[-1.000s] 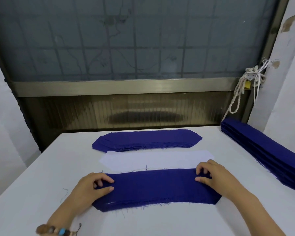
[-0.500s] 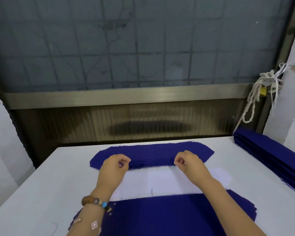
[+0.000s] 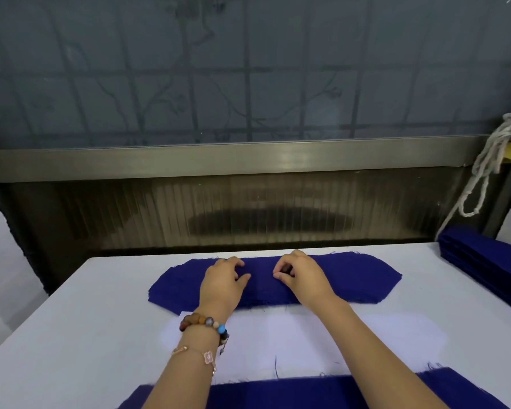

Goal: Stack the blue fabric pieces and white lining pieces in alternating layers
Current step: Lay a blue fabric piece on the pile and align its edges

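Note:
A stack of curved blue fabric pieces (image 3: 354, 280) lies at the far side of the white table (image 3: 80, 326). My left hand (image 3: 223, 280) and my right hand (image 3: 303, 276) rest close together on the middle of this stack, fingers curled, pinching its top piece. A white lining piece (image 3: 295, 340) lies flat just nearer, under my forearms. Nearest to me lies another blue fabric pile (image 3: 278, 394), cut off by the bottom edge of the view.
A tall pile of folded blue fabric (image 3: 484, 261) sits at the table's right edge. A knotted white rope (image 3: 484, 172) hangs at the right by a window frame. A dark ribbed panel closes off the table's far edge.
Both hands left the near blue pile, reached over the white lining, and now sit farther in on the far blue stack, closer together.

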{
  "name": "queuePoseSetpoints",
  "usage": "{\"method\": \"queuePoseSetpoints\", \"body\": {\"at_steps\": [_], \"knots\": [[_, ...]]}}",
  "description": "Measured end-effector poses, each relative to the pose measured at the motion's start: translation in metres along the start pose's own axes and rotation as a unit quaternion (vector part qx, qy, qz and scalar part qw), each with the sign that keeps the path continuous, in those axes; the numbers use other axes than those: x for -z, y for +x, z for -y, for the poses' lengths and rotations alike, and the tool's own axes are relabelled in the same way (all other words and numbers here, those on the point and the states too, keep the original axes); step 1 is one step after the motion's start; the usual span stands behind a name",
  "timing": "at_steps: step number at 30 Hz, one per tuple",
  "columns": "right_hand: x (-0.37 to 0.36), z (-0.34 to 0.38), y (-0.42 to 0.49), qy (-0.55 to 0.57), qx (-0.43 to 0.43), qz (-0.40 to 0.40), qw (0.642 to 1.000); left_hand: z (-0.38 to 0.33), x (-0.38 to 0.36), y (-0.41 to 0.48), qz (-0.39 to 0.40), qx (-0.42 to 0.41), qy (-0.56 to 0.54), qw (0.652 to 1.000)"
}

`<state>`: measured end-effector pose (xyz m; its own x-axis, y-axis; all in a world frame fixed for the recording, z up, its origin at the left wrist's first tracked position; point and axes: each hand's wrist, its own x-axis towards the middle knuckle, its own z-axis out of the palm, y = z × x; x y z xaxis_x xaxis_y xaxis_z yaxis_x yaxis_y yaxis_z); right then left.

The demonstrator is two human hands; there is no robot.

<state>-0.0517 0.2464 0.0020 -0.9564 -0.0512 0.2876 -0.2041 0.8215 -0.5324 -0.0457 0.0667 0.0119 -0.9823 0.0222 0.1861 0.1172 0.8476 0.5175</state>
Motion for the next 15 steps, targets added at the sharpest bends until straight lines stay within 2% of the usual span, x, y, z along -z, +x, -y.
{"method": "queuePoseSetpoints", "body": {"at_steps": [3, 5, 11, 15], "knots": [[-0.009, -0.006, -0.003, 0.0, -0.015, -0.036, 0.999, 0.006, -0.011, -0.002, -0.011, -0.028, 0.106, 0.994], [-0.013, -0.008, -0.004, -0.006, -0.009, -0.047, 0.999, 0.008, -0.016, -0.004, -0.026, -0.034, 0.127, 0.991], [-0.017, -0.011, -0.003, -0.03, 0.014, -0.046, 0.998, 0.011, -0.016, -0.005, -0.072, -0.031, 0.086, 0.993], [-0.016, -0.013, -0.003, -0.09, 0.028, -0.051, 0.994, 0.012, -0.015, -0.001, -0.082, -0.024, 0.078, 0.993]]}}
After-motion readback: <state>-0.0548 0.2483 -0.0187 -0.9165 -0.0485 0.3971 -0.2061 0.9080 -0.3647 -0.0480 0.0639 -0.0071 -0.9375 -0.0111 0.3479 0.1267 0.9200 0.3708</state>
